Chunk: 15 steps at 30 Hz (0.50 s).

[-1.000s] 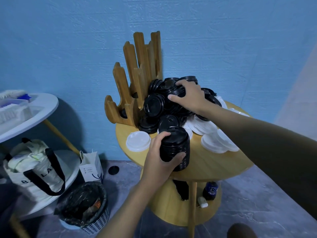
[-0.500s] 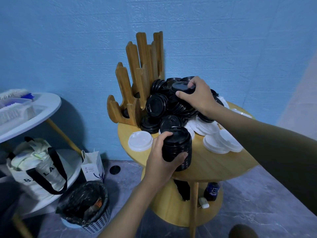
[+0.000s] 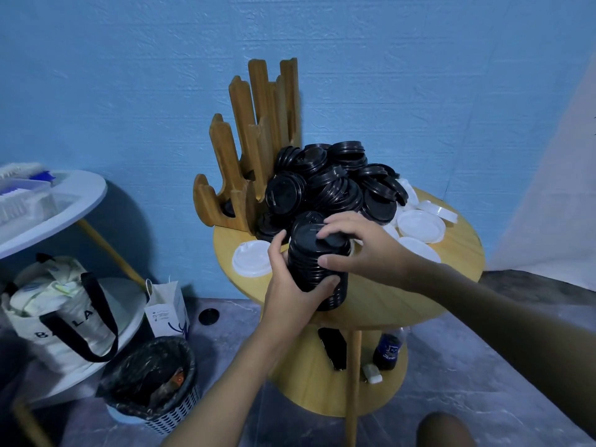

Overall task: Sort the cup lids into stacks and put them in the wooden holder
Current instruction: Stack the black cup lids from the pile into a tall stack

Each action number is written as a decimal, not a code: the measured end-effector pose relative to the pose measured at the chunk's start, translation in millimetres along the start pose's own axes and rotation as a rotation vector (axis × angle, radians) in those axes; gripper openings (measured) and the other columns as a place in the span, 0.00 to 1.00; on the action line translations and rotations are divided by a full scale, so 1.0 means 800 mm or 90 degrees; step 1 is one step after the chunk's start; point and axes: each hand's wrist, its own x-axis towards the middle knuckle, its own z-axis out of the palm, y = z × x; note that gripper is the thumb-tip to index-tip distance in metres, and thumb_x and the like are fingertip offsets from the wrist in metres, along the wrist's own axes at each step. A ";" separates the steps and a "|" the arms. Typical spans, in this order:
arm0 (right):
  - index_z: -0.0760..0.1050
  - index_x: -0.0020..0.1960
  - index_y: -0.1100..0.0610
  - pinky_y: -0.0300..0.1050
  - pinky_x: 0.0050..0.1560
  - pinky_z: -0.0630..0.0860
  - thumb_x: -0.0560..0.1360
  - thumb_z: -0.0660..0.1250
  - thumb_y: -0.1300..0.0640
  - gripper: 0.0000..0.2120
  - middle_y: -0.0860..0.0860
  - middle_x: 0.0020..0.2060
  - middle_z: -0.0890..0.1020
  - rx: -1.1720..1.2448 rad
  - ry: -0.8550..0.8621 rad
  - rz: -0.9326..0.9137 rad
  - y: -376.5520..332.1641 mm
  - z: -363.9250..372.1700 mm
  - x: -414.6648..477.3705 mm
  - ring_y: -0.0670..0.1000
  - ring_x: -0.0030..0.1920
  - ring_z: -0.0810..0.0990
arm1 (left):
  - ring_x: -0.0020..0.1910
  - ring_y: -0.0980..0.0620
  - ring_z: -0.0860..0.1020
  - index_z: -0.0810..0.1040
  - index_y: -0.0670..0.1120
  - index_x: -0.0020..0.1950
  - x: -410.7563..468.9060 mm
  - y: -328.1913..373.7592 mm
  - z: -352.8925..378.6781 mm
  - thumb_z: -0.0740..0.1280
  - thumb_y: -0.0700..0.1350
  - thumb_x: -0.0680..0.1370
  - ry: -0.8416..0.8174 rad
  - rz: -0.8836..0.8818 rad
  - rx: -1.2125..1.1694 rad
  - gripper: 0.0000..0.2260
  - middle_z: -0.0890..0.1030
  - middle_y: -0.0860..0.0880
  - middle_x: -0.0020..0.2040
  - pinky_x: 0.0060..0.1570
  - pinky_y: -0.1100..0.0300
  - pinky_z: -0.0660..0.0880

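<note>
My left hand (image 3: 292, 287) grips a tall stack of black lids (image 3: 314, 266) near the front of the round wooden table (image 3: 403, 304). My right hand (image 3: 361, 248) sits over the stack's top, fingertips on the uppermost black lid and thumb against the stack's side. Behind the stack lies a loose heap of black lids (image 3: 335, 188). White lids (image 3: 421, 225) lie flat to the right, and one white lid (image 3: 251, 258) lies to the left. The wooden holder (image 3: 254, 140) stands at the back left of the table with tall prongs.
A lower shelf under the table holds a dark bottle (image 3: 388, 350) and small items. On the floor at left stand a lined bin (image 3: 154, 379), a small paper bag (image 3: 167, 311) and a loose black lid (image 3: 208, 316). A white side table (image 3: 74, 195) and a tote bag (image 3: 61, 314) are further left.
My right hand left the heap and came down with a black lid onto the top of the stack. My left hand kept holding the stack in place.
</note>
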 end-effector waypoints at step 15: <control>0.75 0.62 0.50 0.44 0.63 0.72 0.73 0.72 0.46 0.20 0.47 0.58 0.76 -0.031 0.118 0.024 0.003 -0.017 0.046 0.44 0.58 0.75 | 0.63 0.61 0.74 0.66 0.59 0.69 0.004 -0.001 -0.002 0.78 0.47 0.72 0.001 0.036 0.044 0.31 0.74 0.66 0.60 0.61 0.50 0.77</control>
